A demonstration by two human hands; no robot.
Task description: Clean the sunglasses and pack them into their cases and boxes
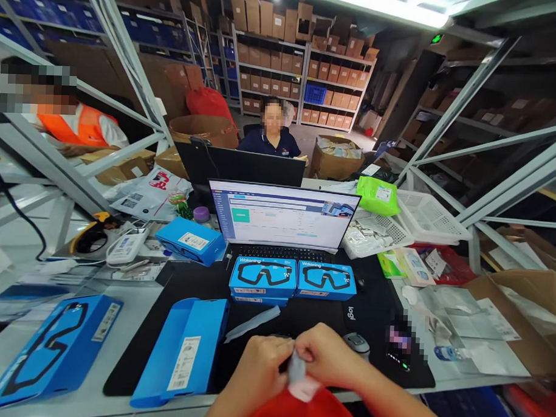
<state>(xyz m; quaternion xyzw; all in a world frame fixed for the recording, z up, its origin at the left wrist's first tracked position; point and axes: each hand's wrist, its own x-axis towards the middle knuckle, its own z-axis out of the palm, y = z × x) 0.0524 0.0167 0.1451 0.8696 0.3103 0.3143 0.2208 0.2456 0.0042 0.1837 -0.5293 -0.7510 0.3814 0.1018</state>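
Observation:
My left hand point(258, 369) and my right hand point(325, 356) meet at the near edge of the black desk mat point(140, 356). Both are closed, pinching a small pale grey piece point(296, 368) between their fingertips; I cannot make out what it is. Below them is a red object point(298, 410), partly cut off by the frame. An open blue box point(186, 351) with a white label lies left of my left hand. Two blue goggle boxes point(263, 276) point(326, 279) lie side by side in front of the monitor point(282, 215). A thin pale strip point(252, 323) rests on the mat.
A computer mouse point(357, 342) and a phone point(398, 343) lie to the right of my hands. More blue boxes point(49, 346) point(190, 241) are at the left. White baskets point(414, 216), a green packet point(377, 195) and an open cardboard box point(525, 314) are at the right. Two people sit beyond the desk.

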